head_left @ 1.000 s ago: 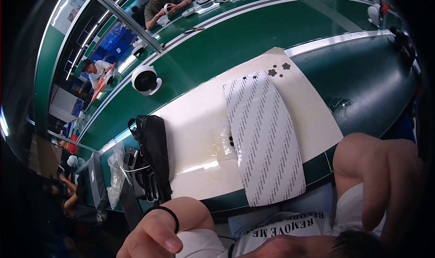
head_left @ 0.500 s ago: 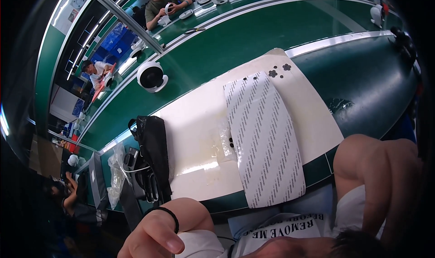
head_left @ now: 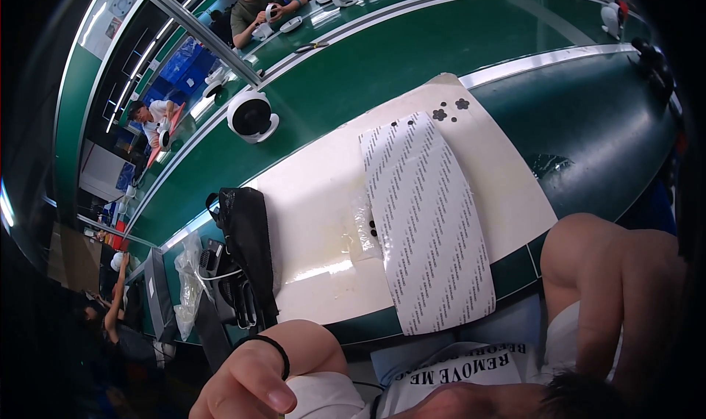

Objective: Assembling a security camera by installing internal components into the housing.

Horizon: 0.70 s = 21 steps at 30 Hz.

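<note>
My left hand (head_left: 246,381) is at the lower edge, close to the camera, with a black band round the wrist. Its thumb shows; the other fingers are largely hidden, and nothing can be made out in it. On the right my bent right arm (head_left: 588,272) comes into view, but its hand does not. Between my arms a long white sheet (head_left: 430,228) with slanted rows of print, like adhesive backing, lies on a cream mat (head_left: 312,198). Its near end reaches past the table edge. Small black flower-shaped pads (head_left: 440,115) and dots lie beyond its far end.
A black bag (head_left: 246,242), a clear plastic bag (head_left: 193,279) and dark parts with a white cable are at the left. A white device with a round black face (head_left: 252,116) stands on the green bench behind. Co-workers (head_left: 265,11) sit farther off. A metal post (head_left: 206,37) rises at the upper left.
The view has shifted slightly. At far left, a co-worker's arm has gone up to a white round object. My left hand, right arm and the sheet stay about where they were.
</note>
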### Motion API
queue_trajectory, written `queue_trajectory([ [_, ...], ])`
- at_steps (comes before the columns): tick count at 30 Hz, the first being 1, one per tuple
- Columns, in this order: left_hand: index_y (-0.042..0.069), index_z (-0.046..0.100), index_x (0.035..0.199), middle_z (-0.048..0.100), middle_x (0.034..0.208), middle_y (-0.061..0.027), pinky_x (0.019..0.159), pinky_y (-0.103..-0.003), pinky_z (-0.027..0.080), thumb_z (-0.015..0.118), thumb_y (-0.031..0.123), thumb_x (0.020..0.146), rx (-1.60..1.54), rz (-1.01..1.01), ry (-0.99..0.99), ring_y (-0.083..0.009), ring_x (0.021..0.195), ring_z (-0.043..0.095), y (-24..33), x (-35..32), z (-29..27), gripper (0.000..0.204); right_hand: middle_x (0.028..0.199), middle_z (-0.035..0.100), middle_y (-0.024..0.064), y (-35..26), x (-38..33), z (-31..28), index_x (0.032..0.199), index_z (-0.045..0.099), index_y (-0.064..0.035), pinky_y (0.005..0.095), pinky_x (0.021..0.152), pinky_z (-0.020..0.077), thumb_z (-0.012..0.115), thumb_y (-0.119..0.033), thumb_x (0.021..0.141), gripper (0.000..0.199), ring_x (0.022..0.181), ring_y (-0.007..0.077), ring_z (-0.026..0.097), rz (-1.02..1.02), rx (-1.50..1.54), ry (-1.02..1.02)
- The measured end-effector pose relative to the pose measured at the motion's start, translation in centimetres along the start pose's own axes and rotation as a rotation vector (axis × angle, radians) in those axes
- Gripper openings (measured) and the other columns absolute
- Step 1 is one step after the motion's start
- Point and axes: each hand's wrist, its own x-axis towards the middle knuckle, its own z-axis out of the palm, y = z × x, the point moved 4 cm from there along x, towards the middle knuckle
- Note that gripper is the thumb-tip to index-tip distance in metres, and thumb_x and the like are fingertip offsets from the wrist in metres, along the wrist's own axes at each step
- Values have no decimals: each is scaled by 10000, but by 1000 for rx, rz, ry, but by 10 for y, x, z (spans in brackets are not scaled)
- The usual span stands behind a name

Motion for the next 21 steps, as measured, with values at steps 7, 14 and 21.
queue_trajectory([
  [7, 153, 559, 1056, 571, 1016, 31, 839, -448, 336, 541, 190, 841, -33, 10, -4, -154, 903, 580, 3, 1, 0, 220, 796, 655, 81, -2, 3, 6, 730, 668, -54, 230, 645, 535, 762, -6, 583, 181, 710, 161, 644, 1, -24, 1],
  [14, 151, 563, 1037, 574, 1000, 27, 833, -441, 338, 542, 181, 836, -59, 15, -8, -153, 898, 583, 4, 2, -1, 204, 789, 655, 81, 4, 8, 10, 727, 669, -55, 228, 644, 535, 760, -4, 584, 177, 705, 160, 644, 1, -40, 5],
  [21, 150, 568, 1018, 578, 980, 26, 828, -434, 341, 551, 165, 827, -69, 26, 17, -150, 888, 587, 10, 2, 1, 192, 782, 656, 80, -8, 10, 8, 723, 671, -55, 226, 643, 534, 758, -3, 584, 172, 699, 159, 644, -2, -56, -2],
])
